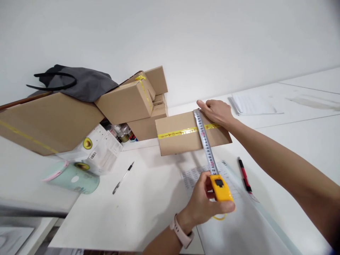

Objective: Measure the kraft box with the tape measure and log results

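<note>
My left hand [203, 203], with a pale pink watch band on its wrist, is closed around the yellow case of a tape measure [223, 191]. The metal blade [205, 141] runs out of the case, across the top of a small cardboard box [176, 123] sealed with yellow tape. At the box's far edge, my right hand [219, 110] is closed by the blade's end, its thumb beside it. Exactly how those fingers grip is partly hidden. Under the left hand lies a printed sheet [191, 177].
A red and black pen [244, 174] lies to the right, a clear pen [123, 178] to the left. Stacked cardboard boxes [127, 101], a grey bag [87, 83], a white avocado-print box [102, 150] and a mint container [79, 179] fill the left. Papers [251, 104] lie back right.
</note>
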